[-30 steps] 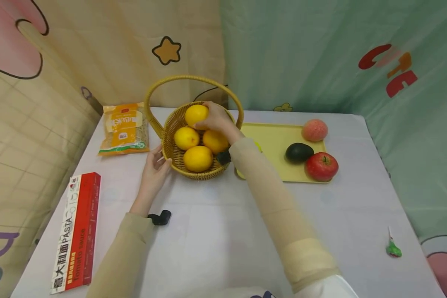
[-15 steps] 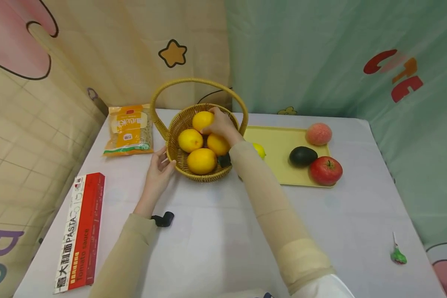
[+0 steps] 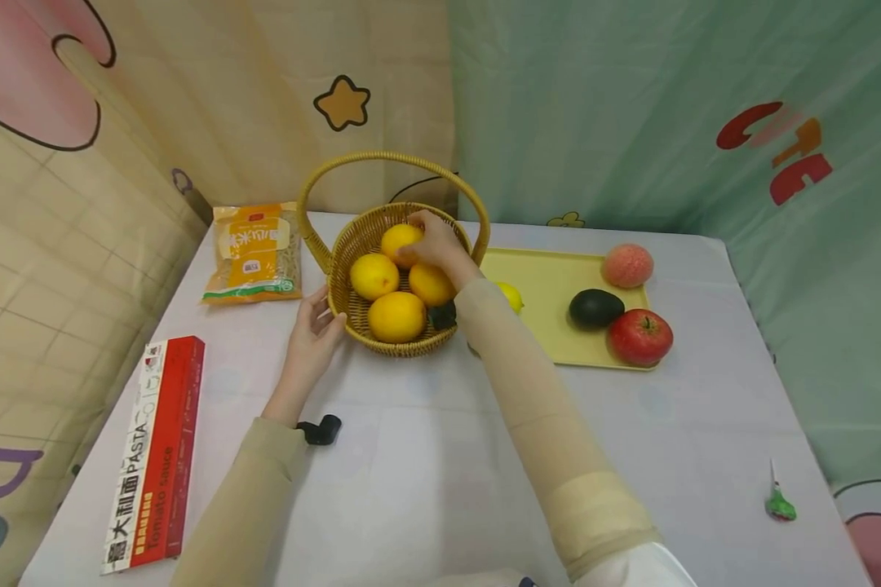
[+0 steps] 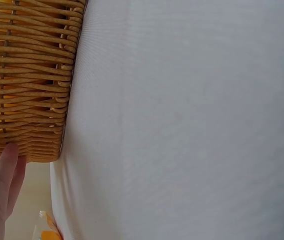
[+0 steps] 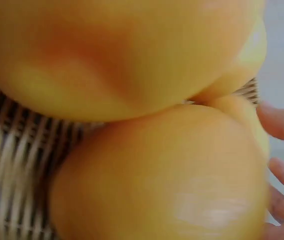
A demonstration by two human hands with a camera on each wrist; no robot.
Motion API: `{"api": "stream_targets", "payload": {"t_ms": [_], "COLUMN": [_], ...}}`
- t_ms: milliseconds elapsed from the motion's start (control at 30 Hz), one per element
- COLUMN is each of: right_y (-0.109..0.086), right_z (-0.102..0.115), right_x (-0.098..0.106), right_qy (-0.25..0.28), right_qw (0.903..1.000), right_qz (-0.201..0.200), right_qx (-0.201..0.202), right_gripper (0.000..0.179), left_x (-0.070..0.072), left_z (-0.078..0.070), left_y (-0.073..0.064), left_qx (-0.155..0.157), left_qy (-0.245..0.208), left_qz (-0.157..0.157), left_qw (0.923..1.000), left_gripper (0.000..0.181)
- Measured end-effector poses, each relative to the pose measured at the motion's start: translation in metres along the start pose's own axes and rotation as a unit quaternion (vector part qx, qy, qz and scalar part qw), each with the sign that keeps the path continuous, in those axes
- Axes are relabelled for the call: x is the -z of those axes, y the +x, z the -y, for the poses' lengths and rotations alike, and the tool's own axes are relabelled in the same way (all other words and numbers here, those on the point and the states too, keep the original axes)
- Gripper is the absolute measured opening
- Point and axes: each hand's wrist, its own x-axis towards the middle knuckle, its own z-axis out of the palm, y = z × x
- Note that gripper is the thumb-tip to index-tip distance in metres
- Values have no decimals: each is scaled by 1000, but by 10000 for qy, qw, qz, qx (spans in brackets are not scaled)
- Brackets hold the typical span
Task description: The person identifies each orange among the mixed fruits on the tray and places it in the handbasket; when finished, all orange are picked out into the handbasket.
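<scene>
A wicker basket (image 3: 400,349) with a tall arched handle stands at the back of the table, holding several lemons. My right hand (image 3: 440,244) reaches into it and grips the rear lemon (image 3: 399,240), thumb in front and fingers behind. Other lemons, such as the left one (image 3: 374,276) and the front one (image 3: 397,317), lie close by. In the right wrist view, yellow fruit (image 5: 171,170) fills the picture beside my fingertips (image 5: 281,120). My left hand (image 3: 310,338) touches the basket's left side, its fingers (image 4: 3,172) extended against the woven wall.
On a yellow tray (image 3: 536,269) at right lie a peach (image 3: 627,266), an avocado (image 3: 596,309), an apple (image 3: 639,337) and a partly hidden lemon (image 3: 510,295). At left are an orange food packet (image 3: 255,254) and a pasta box (image 3: 154,456). A small green object (image 3: 781,505) lies at right.
My right hand has lowered the rear lemon slightly and brought it a little to the right in the basket. The left hand keeps its place against the basket.
</scene>
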Motion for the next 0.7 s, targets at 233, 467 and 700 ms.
{"api": "stream_targets", "payload": {"t_ms": [233,467,700], "right_y": [-12,-40,-82], "right_z": [25,39,18], "right_x": [14,12,17], "right_qy": [278,165,417], "right_qw": [9994,9956,9901], "right_qz": [-65,9,16], "right_qx": [211,917,1342], "right_gripper": [59,51,43], "left_x": [1,6,9], "left_z": [-2,-5,-9], "left_y": [4,10,15], "left_qx": [-23,44,10], "left_qy": [145,270,717], "left_qz": [32,59,54], "left_qw": [9999,9996,9974], "left_gripper": [61,63,63]}}
